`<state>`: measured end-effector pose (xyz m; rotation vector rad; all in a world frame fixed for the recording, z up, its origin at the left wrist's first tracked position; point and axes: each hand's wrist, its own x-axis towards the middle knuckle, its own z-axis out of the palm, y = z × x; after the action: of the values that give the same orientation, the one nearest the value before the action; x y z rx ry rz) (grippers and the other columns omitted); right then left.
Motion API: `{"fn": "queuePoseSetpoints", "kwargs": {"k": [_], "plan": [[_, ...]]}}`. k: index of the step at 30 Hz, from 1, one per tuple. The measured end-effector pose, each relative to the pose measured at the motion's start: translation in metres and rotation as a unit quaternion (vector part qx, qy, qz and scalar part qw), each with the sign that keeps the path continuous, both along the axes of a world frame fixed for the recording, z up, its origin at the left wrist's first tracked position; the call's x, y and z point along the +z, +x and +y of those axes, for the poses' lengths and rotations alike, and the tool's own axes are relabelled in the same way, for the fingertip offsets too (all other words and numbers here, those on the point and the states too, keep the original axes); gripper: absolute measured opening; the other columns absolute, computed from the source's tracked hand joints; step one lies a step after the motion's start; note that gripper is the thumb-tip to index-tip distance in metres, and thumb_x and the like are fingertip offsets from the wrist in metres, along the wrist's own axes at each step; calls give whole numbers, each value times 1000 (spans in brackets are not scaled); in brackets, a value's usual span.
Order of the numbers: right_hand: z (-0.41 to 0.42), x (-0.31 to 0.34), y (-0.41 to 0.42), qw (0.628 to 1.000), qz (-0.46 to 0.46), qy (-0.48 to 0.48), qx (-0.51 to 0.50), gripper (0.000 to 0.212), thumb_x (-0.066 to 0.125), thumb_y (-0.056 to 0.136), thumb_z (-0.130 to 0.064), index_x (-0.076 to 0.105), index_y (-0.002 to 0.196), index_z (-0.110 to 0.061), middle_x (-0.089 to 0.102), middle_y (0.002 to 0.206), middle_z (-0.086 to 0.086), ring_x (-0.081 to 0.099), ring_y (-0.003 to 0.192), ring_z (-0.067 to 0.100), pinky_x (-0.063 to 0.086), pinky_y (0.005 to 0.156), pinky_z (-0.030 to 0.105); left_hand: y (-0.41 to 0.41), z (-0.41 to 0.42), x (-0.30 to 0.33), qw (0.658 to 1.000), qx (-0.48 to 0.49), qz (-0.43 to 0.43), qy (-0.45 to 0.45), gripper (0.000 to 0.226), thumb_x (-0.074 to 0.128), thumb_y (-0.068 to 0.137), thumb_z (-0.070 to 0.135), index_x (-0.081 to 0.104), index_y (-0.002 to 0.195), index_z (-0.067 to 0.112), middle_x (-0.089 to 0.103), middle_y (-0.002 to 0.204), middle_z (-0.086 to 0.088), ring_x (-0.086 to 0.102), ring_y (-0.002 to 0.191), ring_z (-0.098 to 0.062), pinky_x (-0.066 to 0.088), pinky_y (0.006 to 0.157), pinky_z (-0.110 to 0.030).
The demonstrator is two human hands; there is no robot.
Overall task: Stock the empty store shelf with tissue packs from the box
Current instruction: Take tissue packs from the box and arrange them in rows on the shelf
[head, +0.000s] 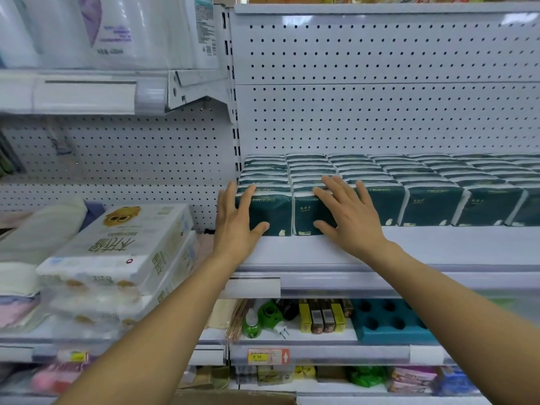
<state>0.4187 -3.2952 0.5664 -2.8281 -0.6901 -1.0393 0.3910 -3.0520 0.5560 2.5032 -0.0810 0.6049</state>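
Note:
Dark green tissue packs (432, 206) stand in several rows across the white shelf (409, 247), filling it from the left upright to the right edge of view. My left hand (236, 220) lies flat against the left end of the front-left pack (271, 211), fingers spread, thumb under its front face. My right hand (347, 214) presses on the second front pack (306, 213), fingers spread over its top and front. Neither hand grips a pack. The box is mostly hidden; only a brown cardboard edge (233, 397) shows at the bottom.
White toilet-paper bundles (122, 252) are stacked on the lower left shelf. Large white packs (102, 30) fill the upper left shelf. Below are a green bottle (251, 323), yellow boxes (321, 315), a teal tray (388, 320) and a price tag (268, 356).

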Motion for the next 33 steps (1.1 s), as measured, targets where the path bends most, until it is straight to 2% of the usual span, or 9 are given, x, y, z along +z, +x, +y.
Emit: {"fn": "queuePoseSetpoints", "kwargs": {"k": [2, 4, 7, 10, 14, 20, 24, 29, 33], "plan": [[5, 4, -12, 1000, -3, 25, -2, 60, 64, 88, -44, 46, 141, -21, 33, 155, 6, 25, 146, 27, 14, 118, 55, -10, 4, 2, 999, 12, -13, 31, 81, 64, 92, 40, 15, 155, 30, -8, 164, -1, -11, 150, -21, 6, 120, -45], [11, 8, -30, 998, -28, 51, 8, 54, 57, 91, -45, 48, 139, -20, 37, 153, 6, 32, 142, 28, 18, 116, 55, -28, 8, 3, 997, 5, -43, 61, 80, 61, 93, 44, 14, 156, 28, 0, 165, -3, -7, 151, -21, 3, 121, -44], [23, 10, -70, 993, -67, 85, 48, 50, 49, 92, -46, 53, 133, -18, 49, 142, 5, 46, 127, 26, 32, 109, 50, -68, 17, 0, 988, -7, -105, 117, 76, 60, 92, 47, 23, 155, 24, 26, 160, -3, 19, 149, -22, 16, 121, -46], [42, 1, -114, 990, -64, 93, 89, 47, 55, 93, -41, 56, 133, -15, 55, 136, 5, 52, 120, 25, 42, 96, 42, -109, 26, -12, 970, -12, -164, 177, 68, 64, 90, 47, 40, 148, 20, 48, 147, -4, 44, 135, -24, 38, 109, -46], [67, -32, -166, 987, -26, 100, 126, 45, 58, 93, -35, 56, 132, -13, 58, 131, 8, 56, 114, 29, 48, 82, 41, -163, 46, -39, 969, -15, -166, 179, 54, 61, 92, 46, 54, 137, 19, 60, 131, 0, 55, 116, -21, 46, 87, -37], [91, -113, -218, 980, 111, 81, 145, 43, 60, 91, -34, 57, 130, -14, 58, 128, 7, 56, 113, 28, 50, 85, 42, -225, 87, -120, 978, -35, -32, 203, 56, 52, 89, 52, 54, 135, 21, 62, 127, -1, 60, 111, -23, 49, 84, -37], [99, -165, -244, 957, 247, 52, 143, 45, 64, 87, -34, 57, 129, -20, 59, 126, 2, 57, 113, 24, 52, 86, 41, -258, 106, -176, 978, -43, 80, 188, 58, 70, 85, 45, 56, 136, 20, 66, 124, -2, 64, 107, -26, 52, 83, -40], [102, -223, -262, 897, 415, 2, 152, 45, 51, 89, -45, 58, 128, -24, 60, 125, 1, 57, 113, 24, 50, 90, 40, -294, 116, -244, 968, -26, 220, 118, 60, 66, 89, 45, 48, 142, 23, 61, 132, -3, 59, 116, -26, 51, 90, -41], [98, -275, -277, 843, 508, -44, 169, 41, 58, 94, -35, 56, 132, -19, 58, 131, 6, 54, 119, 25, 47, 96, 38, -319, 120, -299, 943, -26, 316, 100, 62, 64, 92, 41, 43, 146, 19, 65, 123, -8, 60, 110, -30, 49, 91, -40]]}}
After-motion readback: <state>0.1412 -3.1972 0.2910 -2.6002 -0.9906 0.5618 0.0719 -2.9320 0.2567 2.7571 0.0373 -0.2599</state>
